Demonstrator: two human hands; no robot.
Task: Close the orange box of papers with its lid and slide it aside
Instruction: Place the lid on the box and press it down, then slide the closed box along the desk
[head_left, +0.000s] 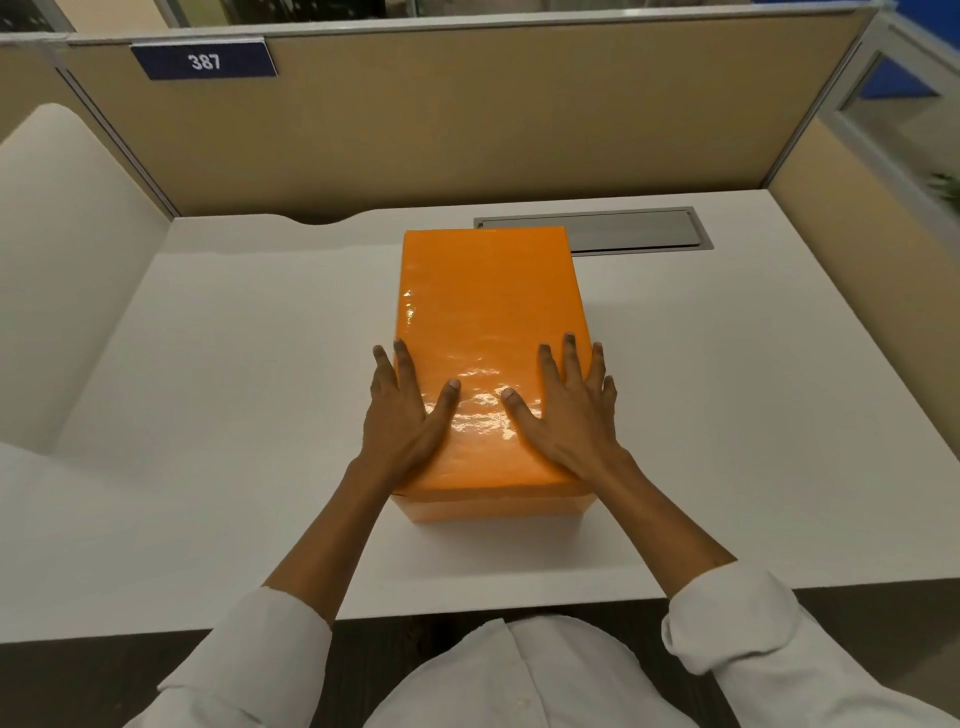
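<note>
An orange box (493, 506) stands on the middle of the white desk (208, 415), its long side running away from me. A glossy orange lid (485, 306) sits on top of it and covers the whole opening, so the papers inside are hidden. My left hand (402, 415) lies flat on the lid's near left corner with fingers spread, some reaching over the left edge. On the near right corner my right hand (569, 415) lies flat, fingers spread too. Neither hand grips anything.
A grey metal cable flap (623, 231) is set into the desk just behind the box. Beige partition walls (467, 130) close the desk at the back and right; a white panel (62, 260) stands on the left. Bare desk surface lies on both sides of the box.
</note>
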